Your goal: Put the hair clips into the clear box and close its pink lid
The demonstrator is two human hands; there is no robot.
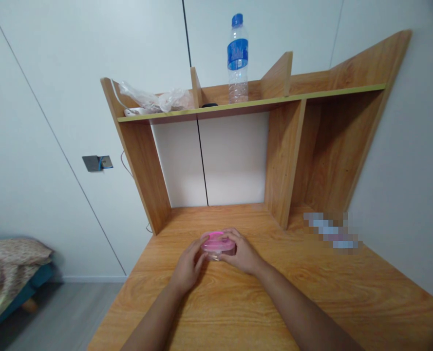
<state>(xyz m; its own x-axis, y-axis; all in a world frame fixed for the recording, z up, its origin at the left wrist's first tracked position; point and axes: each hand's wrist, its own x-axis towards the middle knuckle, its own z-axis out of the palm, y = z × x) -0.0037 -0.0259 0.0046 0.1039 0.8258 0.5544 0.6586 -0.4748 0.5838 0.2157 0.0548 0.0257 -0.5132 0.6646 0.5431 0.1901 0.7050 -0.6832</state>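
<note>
A small clear plastic container with a pink lid point(213, 243) rests on the wooden desk, in front of the shelf opening. My left hand point(189, 263) grips its left side, thumb low at the front and fingers along the lid's edge. On the opposite side, my right hand point(242, 252) is closed around the container, with its fingers over the lid and the thumb at the lower front. The lid sits on top of the container. What the container holds cannot be made out.
A wooden shelf unit point(285, 161) stands at the back of the desk point(231, 312). On its upper board are a water bottle point(237, 58) with a blue label and crumpled plastic bags point(158, 100). A blurred item point(331, 231) lies at right. A bed point(11, 273) is at left.
</note>
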